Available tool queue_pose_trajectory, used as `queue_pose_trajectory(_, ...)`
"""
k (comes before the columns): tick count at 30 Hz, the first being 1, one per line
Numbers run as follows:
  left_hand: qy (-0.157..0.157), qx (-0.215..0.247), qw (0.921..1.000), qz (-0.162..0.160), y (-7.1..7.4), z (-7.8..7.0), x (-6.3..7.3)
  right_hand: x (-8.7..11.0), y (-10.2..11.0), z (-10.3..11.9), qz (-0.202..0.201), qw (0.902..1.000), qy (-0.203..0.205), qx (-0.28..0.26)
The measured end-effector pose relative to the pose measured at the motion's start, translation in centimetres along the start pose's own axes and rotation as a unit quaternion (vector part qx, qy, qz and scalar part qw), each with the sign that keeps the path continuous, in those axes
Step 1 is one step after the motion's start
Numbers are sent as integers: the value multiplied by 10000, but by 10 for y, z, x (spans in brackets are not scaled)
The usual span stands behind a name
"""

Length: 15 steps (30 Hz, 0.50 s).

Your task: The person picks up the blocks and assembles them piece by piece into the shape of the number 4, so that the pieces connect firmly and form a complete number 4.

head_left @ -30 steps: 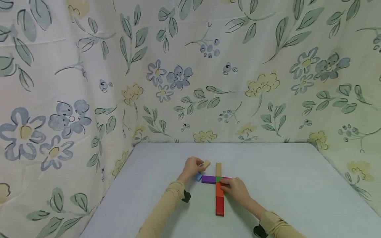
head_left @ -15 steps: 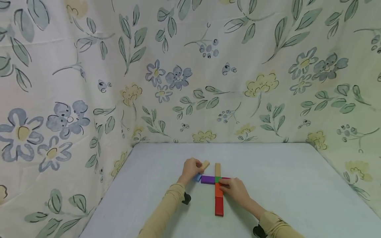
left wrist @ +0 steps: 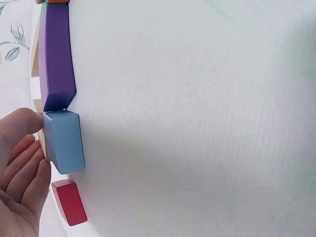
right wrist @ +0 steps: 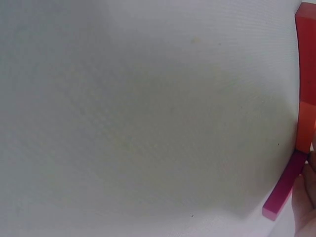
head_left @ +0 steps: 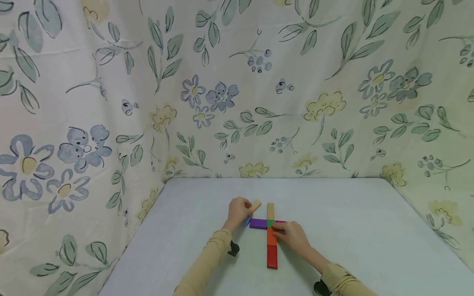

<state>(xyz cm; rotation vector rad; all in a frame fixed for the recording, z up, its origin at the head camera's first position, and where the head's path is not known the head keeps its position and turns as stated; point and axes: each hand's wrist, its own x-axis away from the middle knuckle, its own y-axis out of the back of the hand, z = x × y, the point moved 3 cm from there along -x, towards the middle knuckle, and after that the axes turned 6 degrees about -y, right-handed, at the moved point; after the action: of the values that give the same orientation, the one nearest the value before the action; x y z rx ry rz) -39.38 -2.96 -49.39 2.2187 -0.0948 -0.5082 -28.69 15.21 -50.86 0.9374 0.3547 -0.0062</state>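
Observation:
My left hand [head_left: 238, 211] pinches a plain wooden block [head_left: 256, 205] that slants above the table. Below that hand lies a light blue block [left wrist: 65, 143], its corner close against the end of a purple block [head_left: 258, 223]. The purple block forms the left arm of a cross with a green block [head_left: 270, 223] at the middle. A second plain block [head_left: 270, 210] extends away from it; an orange block [head_left: 271, 237] and a red block [head_left: 272, 258] run toward me. My right hand [head_left: 294, 236] touches the cross near the green and orange blocks, partly covering the magenta block [right wrist: 285, 187].
In the left wrist view a small red block [left wrist: 70, 202] lies beyond the blue one; the left hand hides it from the head view. A white table [head_left: 340, 213] carries everything. Floral cloth [head_left: 237, 102] hangs behind and at both sides.
My left hand has shifted very slightly, and less of the blue block shows under it. The right hand keeps its place at the cross. The head view has drifted a little.

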Motion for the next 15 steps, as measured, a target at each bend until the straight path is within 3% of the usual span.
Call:
queue_pose_trajectory(7,331,187,9993,-31,1,1,1,1,0,1,30,10000,-41,-28)
queue_pose_trajectory(15,103,388,9990,-212,21,-6,-3,0,1,1,8,10000,-75,15)
